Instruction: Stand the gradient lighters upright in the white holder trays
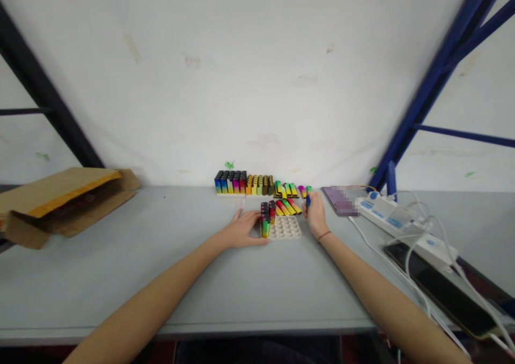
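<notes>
We have our left hand (242, 231) spread wide at the left end of a white tray with round pockets (286, 228), its thumb along the near corner and its fingers by the upright lighters (265, 225); we cannot tell how firmly it presses. These lighters, black-topped with red, green and yellow bodies, stand in the tray's left part, while the pockets to their right are bare. Our right hand (316, 213), with a red cord (324, 235) at the wrist, is closed around a dark-blue item (308, 200) just beyond the tray's far right corner; the fingers hide most of it. Right behind the tray lies a slanted row of red, yellow and green lighters (288, 208), with loose green-and-yellow lighters (286, 189) farther back. Left of those, near the wall (257, 85), we see a black-topped multicoloured block of standing lighters (230, 183) beside a yellow-to-brown block (259, 185). On the grey table (193, 289), a power strip (386, 221) and a smartphone (438, 286) lie to our right among white cables (410, 254), and an open cardboard package (68, 197) lies far left.
</notes>
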A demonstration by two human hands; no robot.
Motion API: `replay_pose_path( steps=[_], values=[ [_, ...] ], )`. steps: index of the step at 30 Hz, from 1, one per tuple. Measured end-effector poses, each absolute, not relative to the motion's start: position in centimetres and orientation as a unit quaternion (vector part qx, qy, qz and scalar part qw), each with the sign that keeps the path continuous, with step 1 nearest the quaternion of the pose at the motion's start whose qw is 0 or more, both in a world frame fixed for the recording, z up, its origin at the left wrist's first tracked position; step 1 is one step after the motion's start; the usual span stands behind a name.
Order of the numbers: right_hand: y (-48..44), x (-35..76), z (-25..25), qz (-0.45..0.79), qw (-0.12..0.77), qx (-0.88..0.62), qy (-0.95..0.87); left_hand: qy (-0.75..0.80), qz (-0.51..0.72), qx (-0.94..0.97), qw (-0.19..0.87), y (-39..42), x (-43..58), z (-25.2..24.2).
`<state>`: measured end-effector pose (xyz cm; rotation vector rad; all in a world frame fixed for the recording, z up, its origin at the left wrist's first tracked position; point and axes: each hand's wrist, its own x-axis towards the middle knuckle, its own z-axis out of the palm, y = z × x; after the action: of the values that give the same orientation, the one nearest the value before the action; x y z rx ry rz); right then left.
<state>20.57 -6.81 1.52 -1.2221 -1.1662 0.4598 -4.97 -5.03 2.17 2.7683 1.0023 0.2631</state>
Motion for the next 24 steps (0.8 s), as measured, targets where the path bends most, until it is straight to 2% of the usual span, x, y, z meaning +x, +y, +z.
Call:
replay_pose_path(
  steps=[3, 6, 12, 16, 24],
  values=[
    [-8.1, 19.3, 3.2, 0.224, 0.622, -0.514, -0.547, 0.339, 0.091, 0.932, 0.095, -5.0, -5.0, 2.2],
    [-9.4, 18.2, 4.5, 0.188, 0.57, -0.495, -0.628, 0.337, 0.096, 0.931, 0.099, -5.0, -5.0, 2.1],
    [-10.7, 16.6, 5.0, 0.2, 0.497, -0.437, -0.722, 0.331, 0.108, 0.932, 0.1, -4.9, -5.0, 1.9],
    [-10.9, 16.3, 4.5, 0.13, 0.441, -0.427, -0.779, 0.33, 0.109, 0.933, 0.098, -4.9, -5.0, 1.7],
    [-10.9, 16.8, 4.9, 0.004, 0.391, -0.437, -0.81, 0.334, 0.103, 0.932, 0.094, -5.0, -5.0, 2.0]
  ],
)
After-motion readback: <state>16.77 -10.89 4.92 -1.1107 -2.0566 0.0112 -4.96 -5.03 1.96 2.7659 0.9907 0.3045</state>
